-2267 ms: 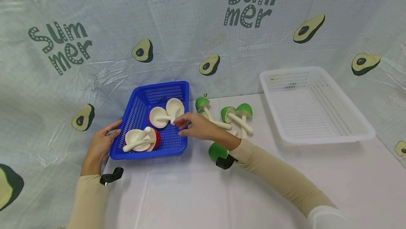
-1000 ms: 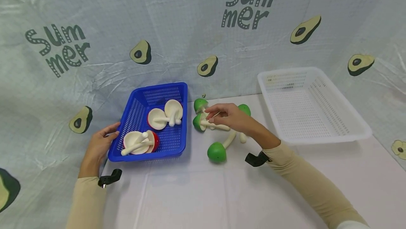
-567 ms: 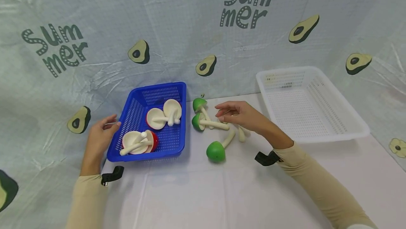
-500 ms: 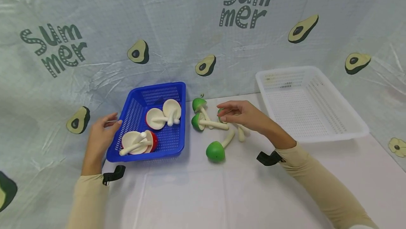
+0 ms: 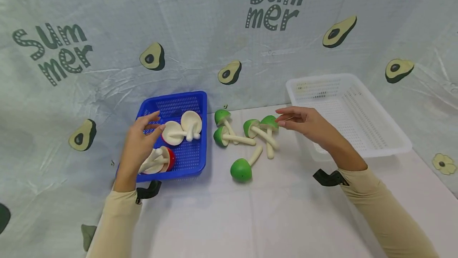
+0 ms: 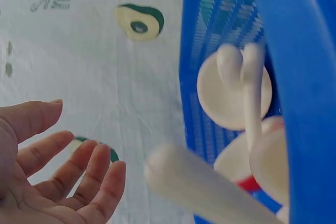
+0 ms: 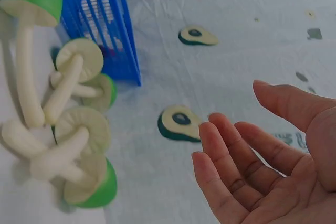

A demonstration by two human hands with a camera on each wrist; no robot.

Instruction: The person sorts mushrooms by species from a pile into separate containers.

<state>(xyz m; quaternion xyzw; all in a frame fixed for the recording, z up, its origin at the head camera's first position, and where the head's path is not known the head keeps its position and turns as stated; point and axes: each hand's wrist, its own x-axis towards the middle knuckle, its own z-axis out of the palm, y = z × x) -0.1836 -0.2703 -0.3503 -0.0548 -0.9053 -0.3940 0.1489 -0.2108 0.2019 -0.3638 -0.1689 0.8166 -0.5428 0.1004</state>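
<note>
My left hand (image 5: 138, 142) hovers over the left part of the blue basket (image 5: 205, 138), fingers loosely bent and holding nothing. Inside the basket lie several toy mushrooms with red caps and cream stems, among them a red-capped mushroom (image 5: 173, 134) near the middle; the hand partly hides those at the front left. My right hand (image 5: 307, 123) is raised between the green-capped mushrooms and the white basket, its fingers relaxed and nothing in them. Several green-capped toy mushrooms lie on the table; the green-capped mushroom (image 5: 269, 123) at the back is nearest to that hand.
At the right stands a white basket (image 5: 379, 155) with perforated walls. One green mushroom (image 5: 241, 169) lies apart, closer to the front. White cloth (image 5: 229, 218) covers the table, and a sheet with avocado prints (image 5: 229, 31) hangs behind.
My right hand has gone from the blue basket, across the green-capped mushrooms, to the right. My left hand has let go of the basket's left rim and moved right, over the basket.
</note>
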